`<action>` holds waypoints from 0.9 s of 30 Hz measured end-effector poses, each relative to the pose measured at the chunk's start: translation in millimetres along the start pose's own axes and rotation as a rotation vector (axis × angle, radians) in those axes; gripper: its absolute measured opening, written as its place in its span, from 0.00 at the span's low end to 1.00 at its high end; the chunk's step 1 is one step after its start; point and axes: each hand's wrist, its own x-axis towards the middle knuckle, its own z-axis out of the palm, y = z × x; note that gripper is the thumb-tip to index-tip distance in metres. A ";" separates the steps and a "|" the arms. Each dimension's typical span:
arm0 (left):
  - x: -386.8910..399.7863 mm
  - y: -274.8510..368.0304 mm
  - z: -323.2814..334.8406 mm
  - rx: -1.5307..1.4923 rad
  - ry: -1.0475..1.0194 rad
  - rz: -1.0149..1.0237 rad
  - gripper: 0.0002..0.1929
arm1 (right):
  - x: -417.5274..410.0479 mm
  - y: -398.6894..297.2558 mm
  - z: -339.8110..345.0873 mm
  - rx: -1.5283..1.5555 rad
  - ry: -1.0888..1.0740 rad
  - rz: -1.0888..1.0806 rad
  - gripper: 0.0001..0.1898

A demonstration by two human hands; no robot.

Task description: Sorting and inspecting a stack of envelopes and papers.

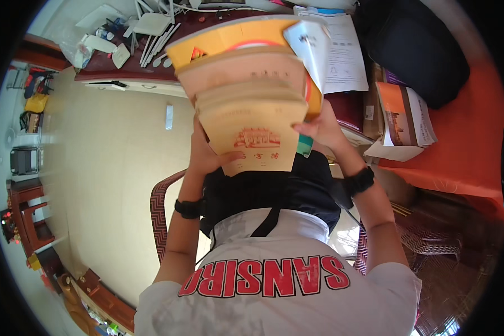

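Note:
Both hands hold up a thick stack of paper booklets (252, 113) above the lap. The front booklet has a tan cover with a red drawing of a building and writing; larger pinkish and orange-yellow covers stick out behind it. My left hand (210, 151) grips the lower left edge, its thumb across the front cover. On the right side, my right hand (321, 128) clasps the edge, thumb on the front and fingers hidden behind. A folded glossy white sheet (308, 50) stands out at the stack's upper right. A green corner (305, 145) shows beneath my right hand.
Behind the stack is a dark red desk (130, 71) with white plastic parts (151, 25). Printed sheets (346, 63) lie at its right, near a black bag (411, 46). A box with booklets (399, 122) stands beside an orange-covered surface (458, 155). Woven chair arms (160, 206) flank me.

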 end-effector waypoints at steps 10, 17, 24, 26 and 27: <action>-25.8 30.1 0.4 -0.528 -0.113 -0.587 0.47 | -12.9 3.9 6.7 0.104 0.059 0.428 0.41; -61.2 5.4 11.0 -0.474 -0.167 -0.698 0.55 | -31.5 28.1 14.0 -0.405 -0.149 0.943 0.32; -48.9 3.4 14.1 -0.206 -0.186 -0.709 0.48 | 11.8 39.8 -57.5 -1.479 0.036 0.531 0.24; -46.9 5.8 8.9 -0.162 -0.250 -0.708 0.50 | 32.5 52.3 -80.6 -1.790 0.114 0.544 0.32; -47.2 9.6 6.6 -0.120 -0.311 -0.703 0.53 | 35.3 68.6 -90.2 -2.000 0.165 0.445 0.34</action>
